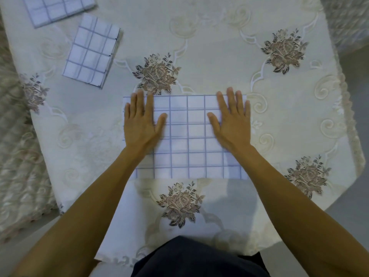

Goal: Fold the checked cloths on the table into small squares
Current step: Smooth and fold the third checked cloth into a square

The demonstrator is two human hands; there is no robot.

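While your left hand point(139, 124) and right hand point(233, 124) pressed flat on the checked cloth point(187, 140) at the middle of the bench point(219, 56), fingers point(230, 96) straight and slightly spread, you likely needed to smooth outward; corners should have matched before the next fold.

A: How do your hands lie?
B: Your left hand point(139, 124) and right hand point(232, 124) lie flat, palms down, fingers straight and slightly spread, thumbs pointing inward toward each other.
A: And your arms?
B: Your left forearm point(95, 196) and right forearm point(283, 196), both bare, reach forward and converge slightly.
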